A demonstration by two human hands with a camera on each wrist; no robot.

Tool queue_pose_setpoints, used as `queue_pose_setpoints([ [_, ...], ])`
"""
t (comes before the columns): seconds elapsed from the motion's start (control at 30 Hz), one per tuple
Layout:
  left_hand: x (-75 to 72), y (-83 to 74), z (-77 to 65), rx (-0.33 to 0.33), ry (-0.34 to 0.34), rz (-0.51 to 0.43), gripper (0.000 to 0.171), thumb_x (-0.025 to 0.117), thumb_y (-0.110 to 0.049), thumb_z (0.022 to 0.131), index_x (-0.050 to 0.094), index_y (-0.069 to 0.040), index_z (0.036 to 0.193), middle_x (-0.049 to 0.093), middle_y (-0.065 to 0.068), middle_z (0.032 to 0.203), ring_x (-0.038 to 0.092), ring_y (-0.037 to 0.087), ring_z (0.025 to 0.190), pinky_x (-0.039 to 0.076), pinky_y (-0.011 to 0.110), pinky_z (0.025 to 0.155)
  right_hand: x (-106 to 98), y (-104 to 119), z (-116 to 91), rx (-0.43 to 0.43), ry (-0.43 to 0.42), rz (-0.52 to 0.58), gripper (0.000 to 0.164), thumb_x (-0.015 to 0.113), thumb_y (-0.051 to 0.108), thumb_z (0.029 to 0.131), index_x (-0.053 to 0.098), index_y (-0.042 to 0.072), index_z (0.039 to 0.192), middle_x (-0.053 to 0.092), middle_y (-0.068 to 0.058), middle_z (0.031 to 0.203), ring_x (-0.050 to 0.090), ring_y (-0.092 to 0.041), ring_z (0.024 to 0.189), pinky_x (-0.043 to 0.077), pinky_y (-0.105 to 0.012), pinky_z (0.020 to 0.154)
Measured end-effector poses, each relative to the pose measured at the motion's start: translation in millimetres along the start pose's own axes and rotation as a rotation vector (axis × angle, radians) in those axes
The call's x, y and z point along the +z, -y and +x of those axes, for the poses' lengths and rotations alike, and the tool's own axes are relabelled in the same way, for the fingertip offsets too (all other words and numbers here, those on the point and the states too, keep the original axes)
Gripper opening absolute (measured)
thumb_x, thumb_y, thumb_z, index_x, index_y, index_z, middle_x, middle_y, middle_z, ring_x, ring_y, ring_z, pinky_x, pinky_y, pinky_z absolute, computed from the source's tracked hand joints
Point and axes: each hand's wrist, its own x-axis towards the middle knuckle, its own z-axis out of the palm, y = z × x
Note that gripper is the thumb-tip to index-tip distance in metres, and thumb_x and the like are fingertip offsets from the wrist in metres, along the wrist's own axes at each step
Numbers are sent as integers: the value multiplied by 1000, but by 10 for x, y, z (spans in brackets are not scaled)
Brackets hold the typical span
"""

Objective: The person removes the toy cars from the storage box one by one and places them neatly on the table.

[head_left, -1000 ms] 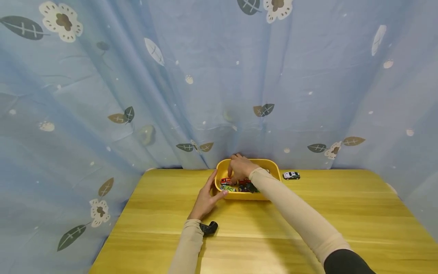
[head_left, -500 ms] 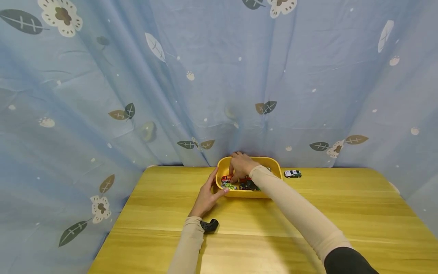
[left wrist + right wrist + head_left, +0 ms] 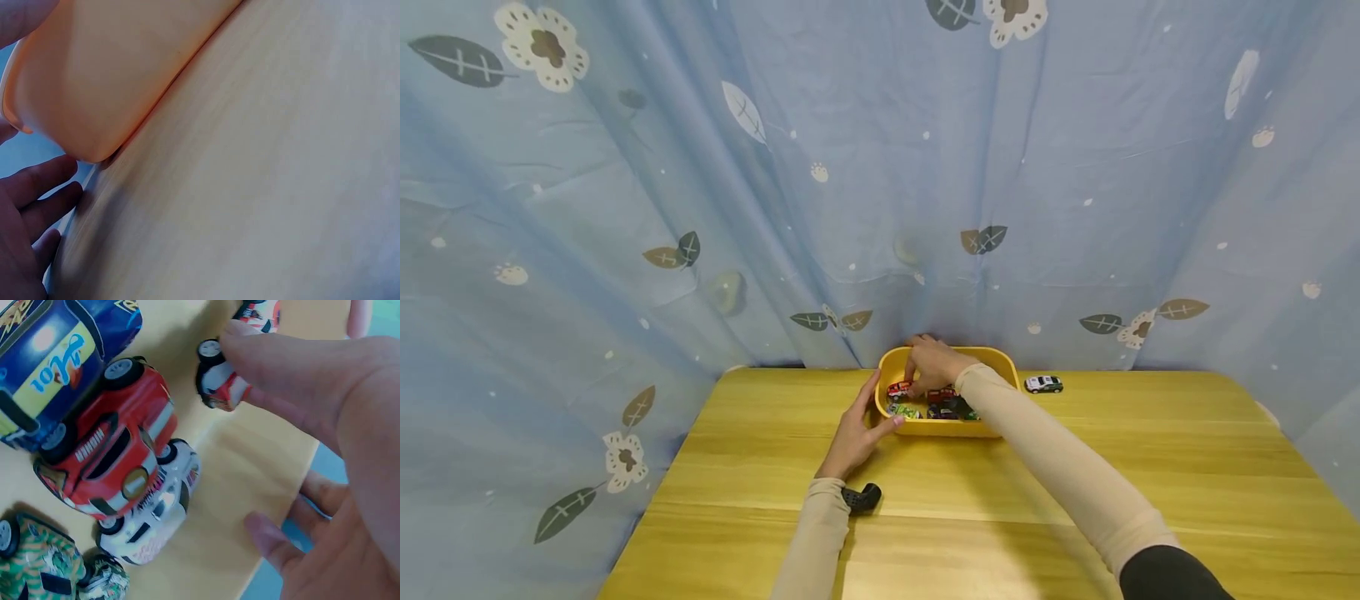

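My left hand point(image 3: 852, 435) rests against the left front corner of a yellow plastic bin point(image 3: 951, 429), thumb on the front rim and fairly straight fingers along the left side. Inside the bin, my right hand point(image 3: 934, 363) pinches a small red-and-white toy car point(image 3: 220, 384) between thumb and finger; the thumb hides part of it. Its other fingers reach to the back rim. Near this hand lie a red toy car point(image 3: 115, 450), a blue-and-yellow one point(image 3: 59, 369), a white one point(image 3: 159, 512) and a green camouflage one point(image 3: 44, 565). A green toy car point(image 3: 904, 412) sits at the bin's left front.
Just right of the bin, a white and dark toy car point(image 3: 1043, 384) stands on the wooden table point(image 3: 760, 467). A black device point(image 3: 861, 498) is at my left wrist. A blue patterned curtain point(image 3: 880, 167) hangs directly behind the table's back edge.
The right hand has shifted very slightly inside the bin, and more of the red car beside its thumb shows. The left hand has kept its place on the bin. The head view has tilted slightly.
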Motion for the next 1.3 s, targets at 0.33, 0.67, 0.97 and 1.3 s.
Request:
queue_pose_setpoints([
  [0.33,104,7,-24,-21,9,-5,94,81,-37,94,26,-29,170,41,12,169,39,31,157,24,53,132,-213,-104,-324,-95,-133,-60,23,79,26,98,83,13,116,62,-18,148,54,-39,137,44,-51,119],
  [0.67,71,0,-14,-35,8,3,96,82,-36,94,25,-31,170,38,11,171,40,32,156,26,52,131,-555,-314,-866,-87,-130,-39,23,73,20,102,80,10,122,79,-8,115,74,-28,107,61,-45,97],
  [0.97,1,-21,14,-21,5,12,95,81,-35,95,24,-26,171,39,16,170,43,37,154,27,57,130,-636,-724,-1407,-1,-186,-55,25,75,18,101,78,7,123,79,-10,115,74,-29,104,62,-47,93],
  [1.3,14,-9,11,3,4,12,95,82,-30,95,25,-24,171,45,20,165,47,39,151,29,58,129,-384,-1113,-1922,87,-282,-141,16,79,14,97,80,7,111,71,-9,101,64,-28,95,60,-46,81],
])
